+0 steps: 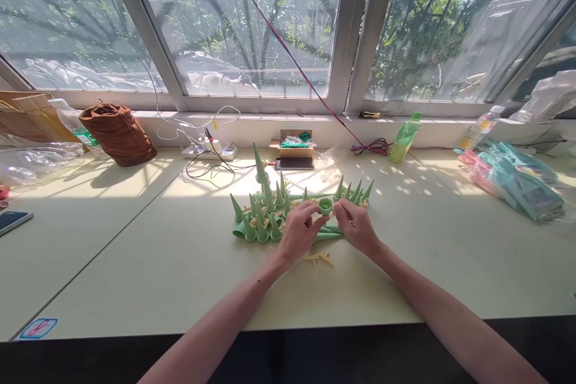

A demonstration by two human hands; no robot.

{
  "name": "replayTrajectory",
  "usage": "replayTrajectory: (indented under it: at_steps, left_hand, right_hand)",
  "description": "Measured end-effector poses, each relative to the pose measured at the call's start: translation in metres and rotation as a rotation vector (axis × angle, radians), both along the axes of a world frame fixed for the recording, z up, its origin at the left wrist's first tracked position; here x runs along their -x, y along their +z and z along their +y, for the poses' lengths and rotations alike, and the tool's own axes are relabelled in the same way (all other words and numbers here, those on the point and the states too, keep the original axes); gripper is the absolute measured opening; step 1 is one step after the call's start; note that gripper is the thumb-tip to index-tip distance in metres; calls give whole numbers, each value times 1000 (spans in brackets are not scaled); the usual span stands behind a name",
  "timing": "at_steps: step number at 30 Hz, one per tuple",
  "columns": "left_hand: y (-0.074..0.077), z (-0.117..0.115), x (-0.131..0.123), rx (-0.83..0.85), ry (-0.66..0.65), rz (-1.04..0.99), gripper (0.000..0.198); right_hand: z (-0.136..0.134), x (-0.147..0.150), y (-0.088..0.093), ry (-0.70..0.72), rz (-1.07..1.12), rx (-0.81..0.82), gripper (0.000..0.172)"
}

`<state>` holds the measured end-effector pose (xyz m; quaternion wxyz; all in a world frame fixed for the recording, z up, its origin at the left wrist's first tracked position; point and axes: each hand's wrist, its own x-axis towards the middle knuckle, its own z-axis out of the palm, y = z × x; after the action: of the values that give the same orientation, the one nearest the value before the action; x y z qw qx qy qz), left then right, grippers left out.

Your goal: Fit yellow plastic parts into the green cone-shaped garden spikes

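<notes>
My left hand is closed on a green cone, its round hollow end turned up toward me. Just to the right, my right hand is pinched close to the cone's rim; what its fingertips hold, if anything, is too small to make out. Several more green cones stand point-up on the table left of my hands, with small pale yellow pieces among them. Behind my right hand is another group of upright green cones. Long green cones lie flat under my hands. Loose pale yellow pieces lie nearer to me.
A small cardboard box and a dark phone sit behind the cones. A power strip with cables and a brown drawstring bag are at the back left. On the right stand a green bottle and plastic-wrapped packs.
</notes>
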<state>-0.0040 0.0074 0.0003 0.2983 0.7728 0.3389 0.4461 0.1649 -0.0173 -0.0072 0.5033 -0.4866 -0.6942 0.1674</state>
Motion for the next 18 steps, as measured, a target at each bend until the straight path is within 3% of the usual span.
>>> replayTrajectory:
  at_steps: [10, 18]
  left_hand:
    - [4, -2, 0, 81, 88, -55, 25]
    - [14, -3, 0, 322, 12, -164, 61]
  right_hand:
    - [-1, 1, 1, -38, 41, -65, 29]
    - [-3, 2, 4, 16, 20, -39, 32]
